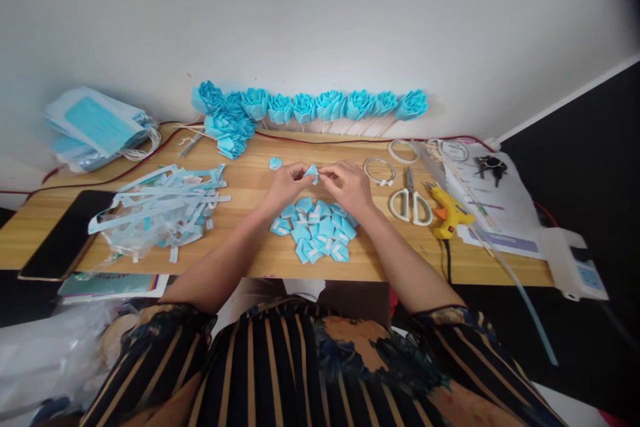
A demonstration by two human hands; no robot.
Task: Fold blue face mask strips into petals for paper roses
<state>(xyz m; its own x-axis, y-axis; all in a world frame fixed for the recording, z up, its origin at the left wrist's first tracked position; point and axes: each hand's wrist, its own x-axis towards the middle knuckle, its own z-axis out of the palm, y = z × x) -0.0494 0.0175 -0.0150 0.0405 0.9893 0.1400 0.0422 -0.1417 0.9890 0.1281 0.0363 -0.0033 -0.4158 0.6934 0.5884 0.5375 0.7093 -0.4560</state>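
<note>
A small folded blue piece (pixel 312 171) is held up between both hands, above the middle of the wooden table. My left hand (pixel 287 185) pinches it from the left side. From the right, the fingertips of my right hand (pixel 349 184) are closed at its edge. Just below the hands lies a pile of folded blue pieces (pixel 320 230) with white strips on them. One single blue piece (pixel 275 163) rests apart, left of my left hand. Blue flowers (pixel 304 107) on pale stems lean in a row against the wall.
Cut strips (pixel 165 203), a phone (pixel 67 233) and stacked blue masks (pixel 95 123) are on the left. To the right are scissors (pixel 410 199), wire rings (pixel 380 171), a yellow glue gun (pixel 450 212), keys (pixel 491 167) and papers (pixel 505 197). A cable (pixel 320 141) runs along the wall.
</note>
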